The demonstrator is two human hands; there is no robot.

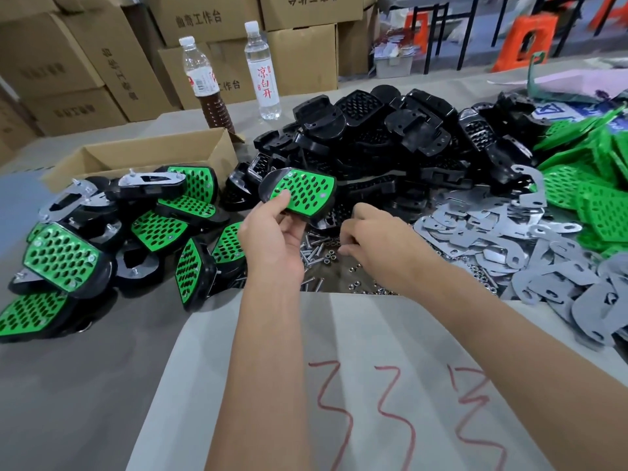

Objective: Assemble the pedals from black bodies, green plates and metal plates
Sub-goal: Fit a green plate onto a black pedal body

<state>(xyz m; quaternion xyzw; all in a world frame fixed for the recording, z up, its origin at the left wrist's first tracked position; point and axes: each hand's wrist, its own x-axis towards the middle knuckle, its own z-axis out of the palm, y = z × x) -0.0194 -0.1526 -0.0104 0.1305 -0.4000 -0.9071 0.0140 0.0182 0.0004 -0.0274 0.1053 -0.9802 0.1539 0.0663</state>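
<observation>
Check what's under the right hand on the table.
Loose screws and nuts lie scattered on the table beneath and beside the right hand. Its fingers curl down into them; whether they have pinched one is hidden by the hand itself.

Glossy black plastic bodies (373, 137), matt metal plates (492, 232)

Your left hand (272, 222) grips a pedal (299, 195), a black body faced with a green perforated plate, tilted up above the worktop. Your right hand (370, 239) hovers with curled fingers over the loose screws and nuts (319, 253). Finished pedals (112, 232) lie heaped at left. Black bodies (384, 141) are piled behind, grey metal plates (509, 243) spread at right, and green plates (591, 185) are stacked far right.
</observation>
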